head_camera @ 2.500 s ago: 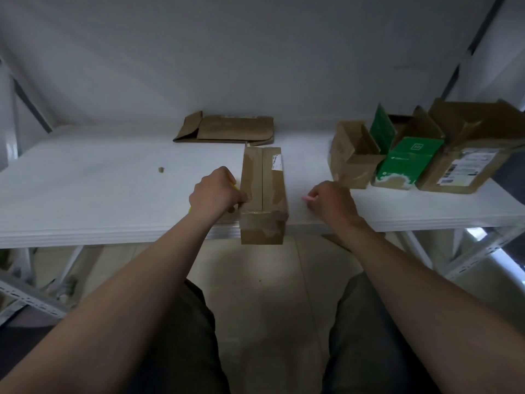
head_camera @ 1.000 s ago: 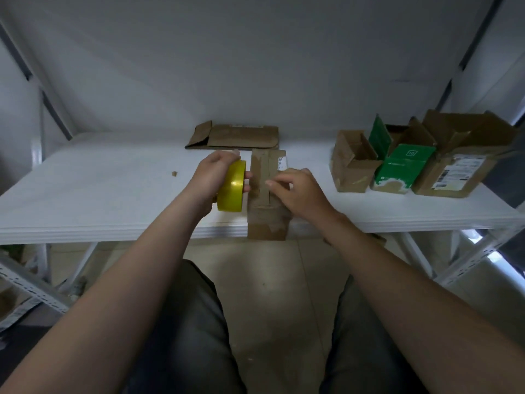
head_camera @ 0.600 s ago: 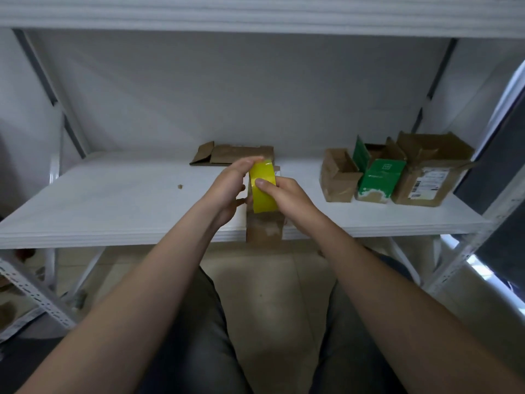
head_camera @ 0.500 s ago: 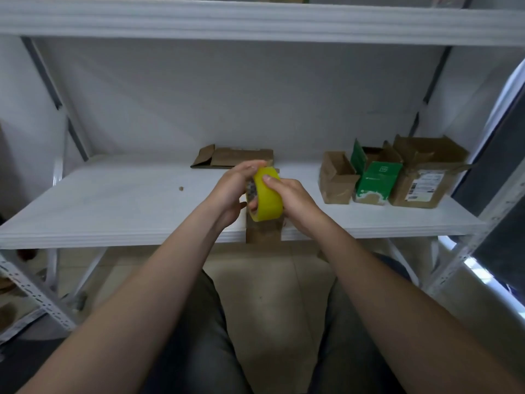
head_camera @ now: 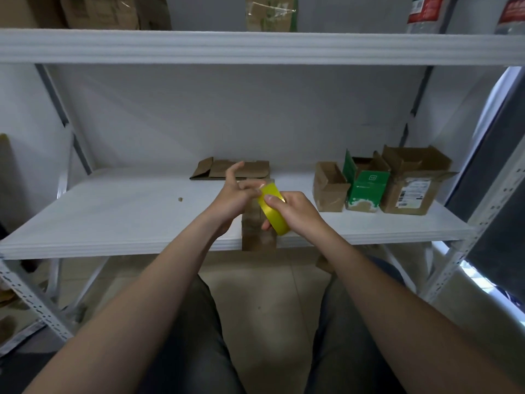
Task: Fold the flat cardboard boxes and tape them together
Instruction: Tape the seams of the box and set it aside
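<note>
A yellow tape roll (head_camera: pixel 274 213) is held up above the shelf between both hands. My right hand (head_camera: pixel 297 213) grips it from the right, thumb on its outer face. My left hand (head_camera: pixel 233 196) pinches at the roll's upper edge while one finger sticks straight up. Beneath the hands lies a folded narrow cardboard box (head_camera: pixel 258 237), its near end overhanging the front edge of the white shelf (head_camera: pixel 127 214); the hands hide most of it. A flat, unfolded cardboard box (head_camera: pixel 251 168) lies at the back of the shelf.
At the right of the shelf stand a small open brown box (head_camera: pixel 329 194), a green box (head_camera: pixel 365 190) and a larger labelled brown box (head_camera: pixel 412 189). A small scrap (head_camera: pixel 180 199) lies left of centre. An upper shelf (head_camera: pixel 255 46) carries more boxes. Metal uprights flank both sides.
The left hand picked the tape roll up from beside the folded box and the right hand came over and took hold of it. My view tilted upward, showing the upper shelf.
</note>
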{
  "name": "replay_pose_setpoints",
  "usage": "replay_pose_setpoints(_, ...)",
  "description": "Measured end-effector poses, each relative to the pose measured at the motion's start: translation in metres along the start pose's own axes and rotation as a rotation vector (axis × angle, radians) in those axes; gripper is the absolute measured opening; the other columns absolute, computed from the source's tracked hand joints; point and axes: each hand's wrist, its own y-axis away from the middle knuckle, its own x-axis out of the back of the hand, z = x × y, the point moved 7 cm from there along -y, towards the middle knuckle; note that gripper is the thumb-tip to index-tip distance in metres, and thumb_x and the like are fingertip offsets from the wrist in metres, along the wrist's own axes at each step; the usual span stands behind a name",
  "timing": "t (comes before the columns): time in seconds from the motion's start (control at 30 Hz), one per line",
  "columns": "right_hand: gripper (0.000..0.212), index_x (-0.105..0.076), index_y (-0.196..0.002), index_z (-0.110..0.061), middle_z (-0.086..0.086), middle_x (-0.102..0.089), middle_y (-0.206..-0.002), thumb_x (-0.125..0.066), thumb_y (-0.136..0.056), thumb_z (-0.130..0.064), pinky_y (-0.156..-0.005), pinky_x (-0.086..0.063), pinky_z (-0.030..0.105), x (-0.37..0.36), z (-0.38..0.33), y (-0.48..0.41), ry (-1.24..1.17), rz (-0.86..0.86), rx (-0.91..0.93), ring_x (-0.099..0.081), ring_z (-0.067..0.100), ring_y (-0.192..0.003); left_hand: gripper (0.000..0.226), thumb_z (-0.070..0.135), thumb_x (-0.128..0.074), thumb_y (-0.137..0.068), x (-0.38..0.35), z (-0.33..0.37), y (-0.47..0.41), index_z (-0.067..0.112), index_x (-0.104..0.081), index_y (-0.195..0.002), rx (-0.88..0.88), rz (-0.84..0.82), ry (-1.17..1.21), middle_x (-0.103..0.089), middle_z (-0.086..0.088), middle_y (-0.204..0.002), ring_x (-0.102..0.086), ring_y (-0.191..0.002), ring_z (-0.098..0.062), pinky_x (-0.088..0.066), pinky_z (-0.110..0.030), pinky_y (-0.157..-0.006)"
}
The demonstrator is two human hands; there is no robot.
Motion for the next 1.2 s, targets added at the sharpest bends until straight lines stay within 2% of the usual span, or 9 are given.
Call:
replay_pose_setpoints(0.1,0.025,-0.065,-0.089,-0.017,0.009,-0.077,-0.074,-0.051,-0.104,-0.032,-0.074,-0.057,0.039,0.0,0.005,0.005,0.021,-0.038,-0.01,-0.074,0.02,-0.074,0.054,0.019,-0.064,-0.098,0.003,0.005,-0.002,0.022,-0.043,-0.148,-0.012,-0.014,-0.123,-0.07,0.011,-0.112,-0.06,-0.096,-0.007,-0.045,-0.024,-0.073)
replay_pose_setpoints(0.17,0.026,-0.064,-0.092,-0.015,0.004,-0.077,-0.075,-0.052,-0.103,-0.034,-0.079,-0.055,0.04,-0.001,0.008,0.007,0.098,-0.057,0.007,-0.074,0.017,-0.077,0.044,0.024,-0.067,-0.097,0.003,0.009,-0.005,0.018,-0.057,-0.14,-0.033,-0.025,-0.236,-0.068,0.007,-0.109,-0.059,-0.09,0.002,-0.045,-0.016,-0.069)
replay_pose_setpoints(0.33,0.023,-0.064,-0.092,-0.022,-0.002,-0.077,-0.076,-0.051,-0.102,-0.039,-0.09,-0.05,0.039,-0.002,0.012,0.008,0.15,-0.083,0.048,-0.073,0.007,-0.08,0.013,0.018,-0.07,-0.094,0.007,0.012,-0.01,0.013,-0.078,-0.103,-0.112,-0.01,-0.32,-0.074,0.001,-0.1,-0.06,-0.07,0.011,-0.041,-0.004,-0.055)
replay_pose_setpoints(0.6,0.028,-0.063,-0.089,-0.01,0.012,-0.076,-0.075,-0.053,-0.104,-0.031,-0.074,-0.057,0.043,0.003,0.005,0.009,-0.015,-0.058,0.025,-0.074,0.03,-0.077,0.008,0.017,-0.071,-0.093,0.01,0.01,-0.007,0.02,-0.076,-0.088,-0.205,0.104,-0.22,-0.076,0.002,-0.097,-0.063,-0.077,0.005,-0.048,-0.021,-0.066)
replay_pose_setpoints(0.77,0.039,-0.065,-0.097,0.006,0.019,-0.074,-0.074,-0.051,-0.104,-0.03,-0.074,-0.058,0.047,0.01,0.009,0.004,-0.081,-0.011,-0.023,-0.072,0.031,-0.069,0.009,0.021,-0.068,-0.096,0.007,0.01,-0.005,0.021,-0.073,-0.089,-0.18,0.097,-0.139,-0.074,-0.005,-0.099,-0.068,-0.093,-0.016,-0.055,-0.035,-0.073)
replay_pose_setpoints(0.9,0.037,-0.066,-0.095,0.001,0.016,-0.074,-0.072,-0.051,-0.104,-0.031,-0.071,-0.058,0.042,0.012,0.013,0.006,-0.066,-0.002,-0.023,-0.073,0.03,-0.069,0.01,0.02,-0.066,-0.097,0.002,0.008,-0.004,0.021,-0.072,-0.089,-0.177,0.079,-0.136,-0.074,-0.008,-0.101,-0.068,-0.093,-0.021,-0.055,-0.039,-0.078)
replay_pose_setpoints(1.0,0.036,-0.067,-0.096,0.0,0.016,-0.075,-0.073,-0.051,-0.104,-0.032,-0.069,-0.056,0.036,0.012,0.014,0.007,-0.078,-0.016,-0.032,-0.072,0.027,-0.069,0.013,0.018,-0.063,-0.099,0.001,0.004,-0.004,0.021,-0.069,-0.088,-0.176,0.08,-0.127,-0.075,-0.01,-0.102,-0.068,-0.09,-0.019,-0.053,-0.037,-0.078)
replay_pose_setpoints(1.13,0.042,-0.066,-0.103,0.009,0.02,-0.075,-0.076,-0.051,-0.104,-0.031,-0.068,-0.055,0.033,0.015,0.012,0.008,-0.089,-0.016,-0.038,-0.072,0.025,-0.07,0.013,0.014,-0.06,-0.1,-0.001,0.005,-0.002,0.019,-0.066,-0.088,-0.187,0.076,-0.093,-0.076,-0.011,-0.104,-0.069,-0.083,-0.011,-0.049,-0.013,-0.065)
replay_pose_setpoints(1.2,0.043,-0.066,-0.104,0.01,0.021,-0.074,-0.077,-0.051,-0.104,-0.03,-0.067,-0.056,0.032,0.016,0.011,0.009,-0.098,-0.016,-0.037,-0.072,0.026,-0.07,0.014,0.012,-0.061,-0.099,-0.001,0.007,-0.001,0.019,-0.066,-0.088,-0.196,0.085,-0.077,-0.076,-0.011,-0.102,-0.068,-0.082,-0.01,-0.047,-0.011,-0.062)
